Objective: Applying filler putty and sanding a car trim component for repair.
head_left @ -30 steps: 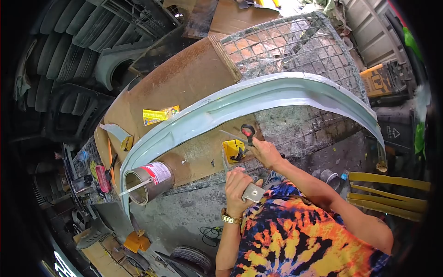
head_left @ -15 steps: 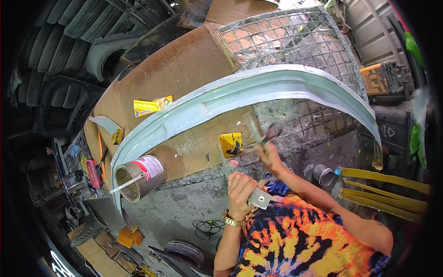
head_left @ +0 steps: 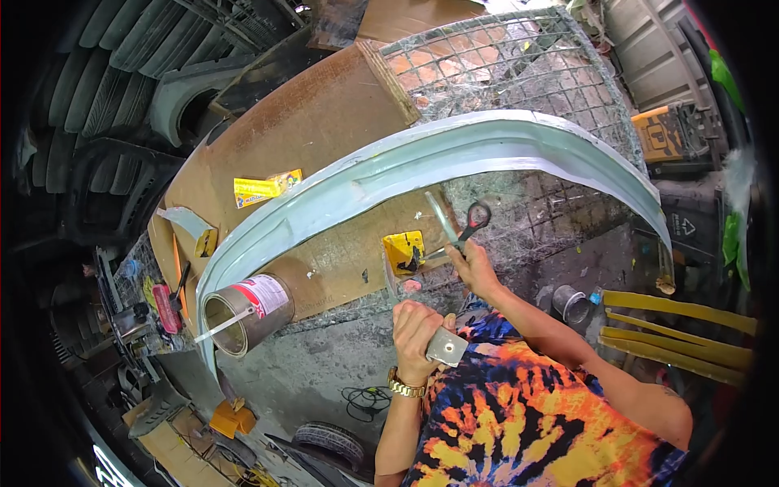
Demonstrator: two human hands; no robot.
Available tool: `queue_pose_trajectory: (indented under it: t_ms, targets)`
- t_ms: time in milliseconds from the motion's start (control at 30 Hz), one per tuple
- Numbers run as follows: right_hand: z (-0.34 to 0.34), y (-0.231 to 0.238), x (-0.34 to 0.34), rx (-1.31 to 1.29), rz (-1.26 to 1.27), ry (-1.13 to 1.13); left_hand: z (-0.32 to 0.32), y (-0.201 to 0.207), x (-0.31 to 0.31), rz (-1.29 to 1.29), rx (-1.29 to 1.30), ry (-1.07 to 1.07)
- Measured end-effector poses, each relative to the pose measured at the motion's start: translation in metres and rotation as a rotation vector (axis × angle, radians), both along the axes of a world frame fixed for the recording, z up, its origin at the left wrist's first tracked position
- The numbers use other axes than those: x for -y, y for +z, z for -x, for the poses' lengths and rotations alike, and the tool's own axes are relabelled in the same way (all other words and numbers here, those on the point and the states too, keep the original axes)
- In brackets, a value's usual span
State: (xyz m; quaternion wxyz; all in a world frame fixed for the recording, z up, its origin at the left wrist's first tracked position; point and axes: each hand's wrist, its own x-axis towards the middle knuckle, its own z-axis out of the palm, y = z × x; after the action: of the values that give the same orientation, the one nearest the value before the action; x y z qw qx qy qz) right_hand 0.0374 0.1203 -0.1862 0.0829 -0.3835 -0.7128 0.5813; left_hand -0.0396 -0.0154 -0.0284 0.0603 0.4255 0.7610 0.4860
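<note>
My left hand (head_left: pixel 416 334), a gold-coloured watch on its wrist, is wrapped round a flat grey strip (head_left: pixel 446 347). One end of the strip has a hole; its other end points away from me, beside a pink lump (head_left: pixel 412 286). Further off and to the right, my right hand (head_left: pixel 472 268) is closed on a pair of scissors (head_left: pixel 479 216) with black and red handles. A narrow translucent strip (head_left: pixel 441 214) sticks up from the same hand; its lower end is hidden by the fingers. Just left of this hand lies a yellow piece (head_left: pixel 398 243) with dark marks.
A long, curved pale-green car-body part (head_left: pixel 365 178) arches across the bench, covered in brown board (head_left: pixel 324 105). An open metal can (head_left: pixel 272 304) stands inside its left end. Behind it lies a yellow packet (head_left: pixel 260 189). Wire mesh (head_left: pixel 519 57) is at the back; yellow slats (head_left: pixel 682 316) jut in at right.
My right hand has shifted slightly, and the scissors and translucent strip now appear sharper and tilt further left. My left hand and its grey strip have moved a little left.
</note>
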Motion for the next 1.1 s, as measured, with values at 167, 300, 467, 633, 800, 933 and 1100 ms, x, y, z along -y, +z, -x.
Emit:
queue_pose_trajectory:
  t_ms: [167, 300, 467, 633, 800, 933, 1100]
  targets:
    - [-0.005, -0.005, 0.006, -0.037, 0.322, -0.186, 0.004, 0.000, -0.001, -0.015, -0.016, 0.027]
    - [0.007, 0.018, 0.004, 0.064, -0.070, 0.063, 0.009, 0.004, -0.004, -0.002, -0.020, 0.023]
    - [0.002, -0.010, 0.024, -0.102, 0.186, -0.155, 0.012, 0.004, -0.007, 0.015, -0.008, -0.005]
    - [0.005, 0.009, 0.021, -0.099, 0.357, -0.207, 0.018, 0.008, -0.008, -0.010, 0.024, 0.002]
    - [0.017, 0.031, 0.028, -0.073, -0.078, 0.026, 0.025, 0.005, -0.001, -0.054, -0.007, 0.084]
    - [0.002, 0.028, 0.024, -0.070, 0.076, -0.165, 0.038, 0.004, 0.020, -0.086, 0.122, 0.175]
    - [0.002, 0.038, 0.025, -0.044, 0.432, -0.308, 0.060, 0.002, 0.037, -0.133, 0.170, 0.259]
